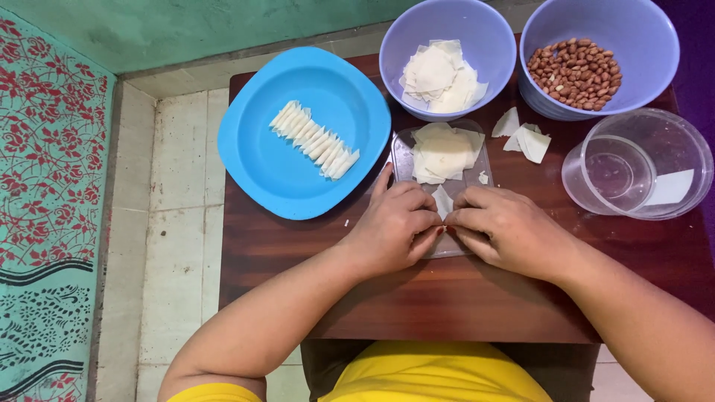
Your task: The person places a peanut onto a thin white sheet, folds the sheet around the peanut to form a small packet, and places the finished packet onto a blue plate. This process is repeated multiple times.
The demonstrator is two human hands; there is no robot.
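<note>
We see both hands meeting near the middle of the dark wooden table (477, 298), just short of its front edge. The left hand (395, 227) and the right hand (506, 231) pinch a small white pastry wrapper (443, 201) between their fingertips, over a clear plastic sheet (402, 160) that also bears a loose stack of white wrapper squares (443, 152). Toward the left edge sits a blue square plastic plate (261, 164) with a row of folded white pieces (314, 139). Along the back edge stand a lilac bowl of wrappers (447, 30) and a lilac bowl of peanuts (599, 22) (skins on), with a clear plastic tub (670, 141) at the right edge.
</note>
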